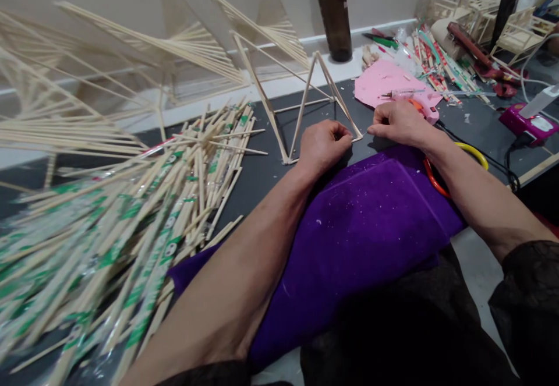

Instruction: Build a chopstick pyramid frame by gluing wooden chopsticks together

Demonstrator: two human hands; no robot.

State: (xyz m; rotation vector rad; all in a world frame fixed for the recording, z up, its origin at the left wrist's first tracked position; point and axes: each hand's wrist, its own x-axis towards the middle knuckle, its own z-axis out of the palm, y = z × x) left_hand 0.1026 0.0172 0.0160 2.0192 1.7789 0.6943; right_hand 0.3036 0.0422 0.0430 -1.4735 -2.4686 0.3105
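Note:
A pyramid frame of thin wooden sticks (305, 92) stands on the dark table (257, 170). My left hand (324, 144) is closed around the frame's near right corner, pressing it to the table. My right hand (397, 123) is pinched shut on the tip of a stick at that same corner, just right of the left hand. Both forearms rest across a purple cloth (362, 229) on the table's near edge.
A big heap of wrapped and bare chopsticks (131, 217) covers the left. Finished stick fans (174, 54) lean on the wall. A brown bottle (334, 13), pink sheet (384, 80), pink glue gun (421, 106), magenta device (524, 121) and more stick models (510, 25) lie right.

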